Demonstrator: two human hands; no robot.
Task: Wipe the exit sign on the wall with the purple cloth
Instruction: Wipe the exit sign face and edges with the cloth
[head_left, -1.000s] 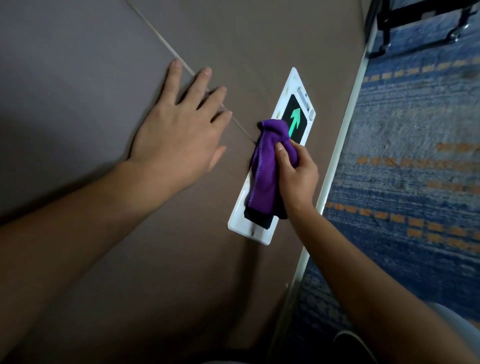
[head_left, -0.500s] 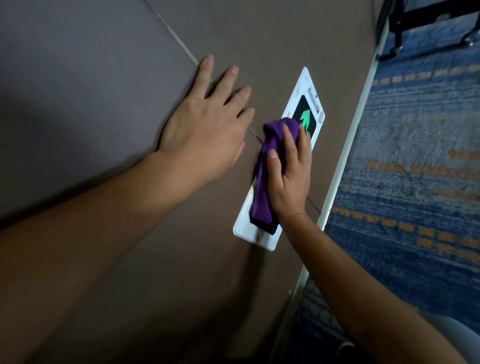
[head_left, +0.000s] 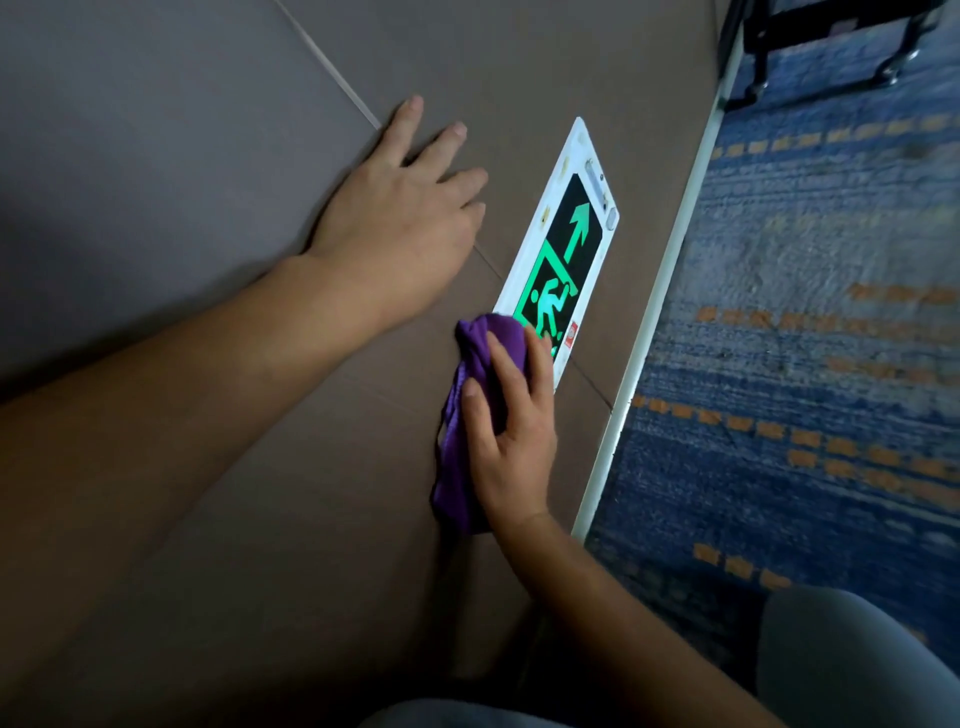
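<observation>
Risk entry: right hand (head_left: 511, 436), fingers pressing purple cloth (head_left: 465, 415) at exit sign (head_left: 563, 260) lower end, centre frame; left hand (head_left: 400, 223) flat, open; cloth may slide onto bare wall (head_left: 182, 156).

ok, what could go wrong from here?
1. The purple cloth under the right hand covers only the near corner of the exit sign, so the next stroke could miss it and wipe bare wall.
2. The sign's raised bits by the arrow could snag the cloth.
</observation>
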